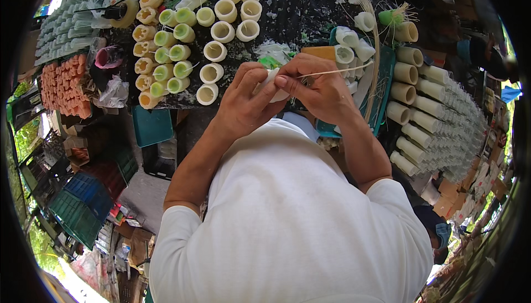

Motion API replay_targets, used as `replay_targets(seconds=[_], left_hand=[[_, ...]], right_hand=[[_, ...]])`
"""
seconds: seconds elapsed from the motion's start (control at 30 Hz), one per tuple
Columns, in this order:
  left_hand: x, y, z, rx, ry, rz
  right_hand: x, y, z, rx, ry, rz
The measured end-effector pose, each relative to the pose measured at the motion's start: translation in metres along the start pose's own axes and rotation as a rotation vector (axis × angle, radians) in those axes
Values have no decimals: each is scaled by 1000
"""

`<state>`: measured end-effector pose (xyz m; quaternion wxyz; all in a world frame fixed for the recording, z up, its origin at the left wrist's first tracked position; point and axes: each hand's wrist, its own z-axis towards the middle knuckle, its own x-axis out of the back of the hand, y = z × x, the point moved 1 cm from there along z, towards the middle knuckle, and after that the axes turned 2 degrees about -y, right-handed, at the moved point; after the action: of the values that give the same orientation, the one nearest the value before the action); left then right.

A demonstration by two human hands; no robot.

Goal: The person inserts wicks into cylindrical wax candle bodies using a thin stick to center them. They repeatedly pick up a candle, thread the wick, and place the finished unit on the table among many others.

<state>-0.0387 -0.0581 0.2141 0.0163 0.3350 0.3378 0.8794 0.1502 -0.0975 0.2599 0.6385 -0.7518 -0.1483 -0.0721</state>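
My left hand [241, 99] is closed around a small white wax candle [272, 85], held in front of my chest at the table's near edge. My fingers cover much of it. The right hand [321, 88] meets the left there, its thumb and forefinger pinched against the candle. A pale, stiff wick [345, 70] runs out from between the right fingers toward the right. Whether its inner end sits in the candle is hidden. Just beyond the fingertips lies a bright green scrap [269, 62].
On the black-covered table [293, 4] stand rows of cream hollow candles [211, 73] and green candles [178, 52] with wicks. A teal tray [385, 90] at right holds white cups and long wicks. Beige cylinders [405, 74] are stacked farther right; orange pieces [65, 87] lie far left.
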Motion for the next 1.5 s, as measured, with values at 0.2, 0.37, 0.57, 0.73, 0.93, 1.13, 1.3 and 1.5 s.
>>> replay_targets(seconds=[0.2,0.37,0.57,0.73,0.93,1.13,1.3,1.5], left_hand=[[-1,10,1,322,151,-155],[0,3,-5,288,56,-120],[1,3,-6,391,7,-183],[-20,-25,-28,550,-50,-250],[-67,-86,-91,597,-191,2],[-82,-110,-107,563,-224,118],[-62,-84,-74,543,-167,203],[-59,-37,-19,807,-117,-665]], right_hand=[[4,-4,-4,-64,35,98],[2,5,-8,-98,34,224],[-9,30,-14,-141,153,621],[-24,80,-14,-259,223,888],[-35,104,-18,-294,258,853],[-33,108,-21,-289,251,840],[-33,110,-25,-376,156,450],[-46,102,-32,-249,-77,-152]])
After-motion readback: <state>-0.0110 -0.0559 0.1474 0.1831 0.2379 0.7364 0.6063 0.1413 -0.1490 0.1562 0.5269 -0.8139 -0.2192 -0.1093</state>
